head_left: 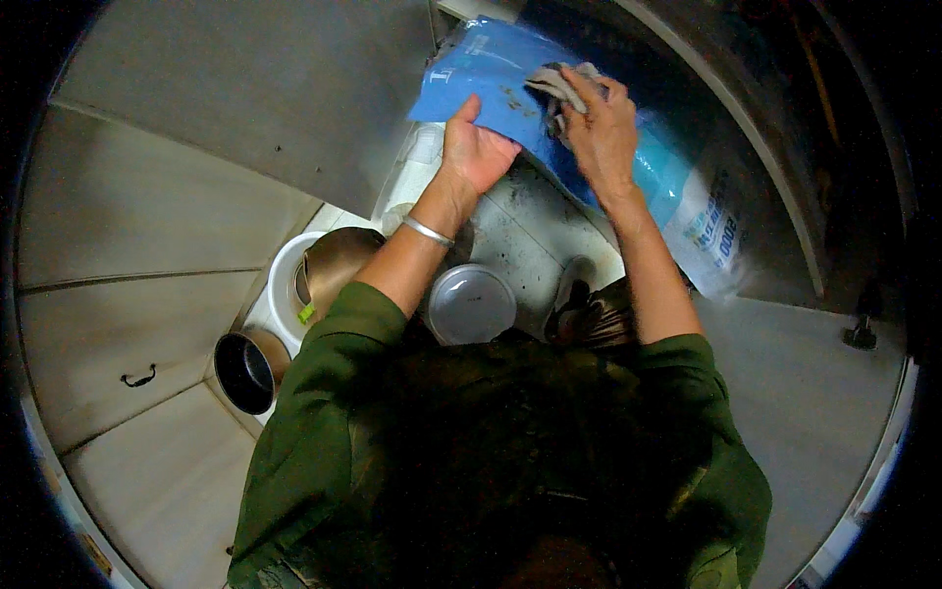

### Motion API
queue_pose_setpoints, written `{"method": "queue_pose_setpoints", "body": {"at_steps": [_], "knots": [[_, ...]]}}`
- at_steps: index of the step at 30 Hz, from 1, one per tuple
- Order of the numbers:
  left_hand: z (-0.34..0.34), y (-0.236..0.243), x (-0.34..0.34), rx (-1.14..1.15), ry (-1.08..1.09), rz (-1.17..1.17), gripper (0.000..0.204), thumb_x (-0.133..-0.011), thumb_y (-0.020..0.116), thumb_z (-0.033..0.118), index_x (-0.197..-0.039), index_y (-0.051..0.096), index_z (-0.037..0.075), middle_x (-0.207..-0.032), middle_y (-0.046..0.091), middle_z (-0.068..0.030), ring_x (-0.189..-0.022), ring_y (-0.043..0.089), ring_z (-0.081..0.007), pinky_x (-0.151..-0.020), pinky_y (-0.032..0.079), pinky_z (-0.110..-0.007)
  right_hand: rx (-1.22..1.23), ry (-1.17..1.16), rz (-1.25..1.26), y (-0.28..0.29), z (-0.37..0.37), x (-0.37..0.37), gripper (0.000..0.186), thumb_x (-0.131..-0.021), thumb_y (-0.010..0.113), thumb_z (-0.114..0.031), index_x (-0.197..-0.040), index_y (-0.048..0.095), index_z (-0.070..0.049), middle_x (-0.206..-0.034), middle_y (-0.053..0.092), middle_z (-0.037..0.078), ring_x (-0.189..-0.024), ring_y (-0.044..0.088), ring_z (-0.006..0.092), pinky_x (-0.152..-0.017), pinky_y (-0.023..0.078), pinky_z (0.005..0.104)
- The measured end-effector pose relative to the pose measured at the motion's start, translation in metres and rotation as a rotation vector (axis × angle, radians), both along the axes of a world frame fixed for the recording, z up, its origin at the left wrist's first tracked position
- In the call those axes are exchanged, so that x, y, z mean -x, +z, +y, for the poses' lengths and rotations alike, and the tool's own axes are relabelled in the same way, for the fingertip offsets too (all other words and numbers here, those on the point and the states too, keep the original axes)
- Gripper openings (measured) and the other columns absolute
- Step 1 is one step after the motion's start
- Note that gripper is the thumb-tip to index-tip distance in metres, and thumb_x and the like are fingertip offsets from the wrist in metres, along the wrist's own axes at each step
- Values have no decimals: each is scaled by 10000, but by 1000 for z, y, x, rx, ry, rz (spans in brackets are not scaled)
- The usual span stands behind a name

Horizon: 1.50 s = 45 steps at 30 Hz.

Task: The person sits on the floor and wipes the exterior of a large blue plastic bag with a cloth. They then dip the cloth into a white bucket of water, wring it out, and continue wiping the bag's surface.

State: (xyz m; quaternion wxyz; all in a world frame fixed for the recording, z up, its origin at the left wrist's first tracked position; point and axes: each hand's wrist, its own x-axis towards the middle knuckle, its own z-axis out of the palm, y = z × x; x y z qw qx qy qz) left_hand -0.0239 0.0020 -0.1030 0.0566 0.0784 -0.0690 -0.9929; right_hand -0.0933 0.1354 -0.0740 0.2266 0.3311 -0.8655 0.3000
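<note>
A blue plastic bag (481,74) with white print and dark smudges spreads out at the top, in front of me. My left hand (478,155) grips its near edge, with the thumb on top and the fingers partly hidden beneath. In my right hand (601,133) is a bunched grey-and-white cloth (561,86), pressed against the bag's surface beside the smudges. To the right of that hand, a clear and light-blue part of plastic packaging (702,211) slopes down; I cannot tell whether it belongs to the same bag.
Below my left forearm stand a white basin (282,285) holding a brownish pot (339,257), and a dark-lined pot (247,373). A round pale lid or plate (472,304) lies on the stained tile floor (535,216). Cabinet doors (196,324) flank the left; a shoe (574,285) shows below.
</note>
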Motion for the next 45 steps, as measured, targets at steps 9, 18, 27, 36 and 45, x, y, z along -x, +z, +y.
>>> {"method": "queue_pose_setpoints", "body": {"at_steps": [9, 18, 27, 36, 45], "knots": [[-1, -17, 6, 56, -50, -5, 406, -879, 307, 291, -1168, 365, 11, -1214, 407, -132, -1124, 372, -280, -989, 223, -390, -219, 142, 27, -10, -18, -43, 387, -677, 519, -54, -1030, 573, -203, -1061, 462, 179, -858, 458, 345, -699, 431, 390], [16, -8, -1, 95, -10, -23, 425, -878, 308, 348, -1164, 377, 42, -1204, 426, -110, -1137, 369, -252, -990, 222, -386, -279, -24, 58, -15, -27, -10, 398, -662, 526, -93, -1040, 553, -217, -1046, 452, 175, -818, 461, 323, -666, 447, 379], [15, -3, -2, 64, -15, 15, 402, -887, 292, 319, -1154, 381, 32, -1205, 426, -101, -1126, 380, -244, -994, 223, -384, -218, -3, 86, -13, -26, -19, 407, -674, 509, -72, -1047, 549, -231, -972, 471, 154, -812, 459, 321, -637, 451, 375], [13, -3, -1, 82, -64, 65, 439, -881, 300, 336, -1179, 347, 18, -1236, 380, -134, -1154, 339, -270, -1002, 197, -394, -216, -24, 134, -19, -23, -11, 385, -689, 488, -101, -1050, 543, -222, -965, 478, 170, -794, 461, 319, -601, 462, 374], [9, -2, -1, 18, 15, 65, 445, -878, 296, 353, -1174, 361, 28, -1216, 404, -128, -1142, 354, -276, -1004, 192, -394, -196, -56, 167, -18, -24, -20, 381, -687, 496, -114, -1054, 538, -203, -970, 467, 160, -804, 450, 320, -601, 451, 375]]}}
